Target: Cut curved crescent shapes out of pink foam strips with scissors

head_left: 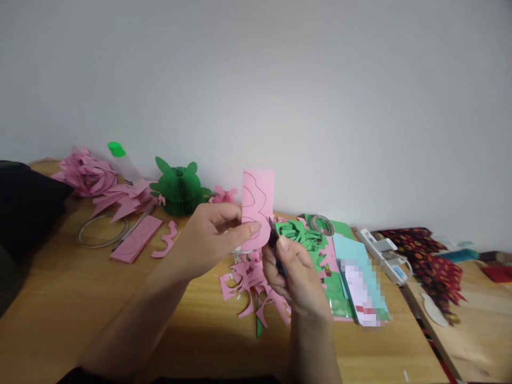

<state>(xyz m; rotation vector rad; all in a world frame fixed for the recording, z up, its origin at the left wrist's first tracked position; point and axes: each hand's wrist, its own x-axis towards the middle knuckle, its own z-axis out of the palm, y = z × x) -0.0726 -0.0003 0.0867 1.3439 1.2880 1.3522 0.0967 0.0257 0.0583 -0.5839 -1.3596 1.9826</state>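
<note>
Between the thumb and fingers of my left hand (216,234) is an upright strip of pink paper (258,189) with curved dark outlines drawn on it. My right hand (294,269) is closed around a pair of dark scissors (273,234), whose blades meet the paper's lower right edge. That lower edge is rounded. The handles are mostly hidden by my fingers. Beneath both hands lie pink paper scraps (240,285) and green paper scraps (302,234).
On the left stand pink paper pieces (86,173), a green-capped bottle (117,150) and a green honeycomb paper figure (180,189). Another outlined pink strip (136,240) lies in front. A tape roll (322,225), blue paper (350,249) and a white power strip (384,257) are on the right.
</note>
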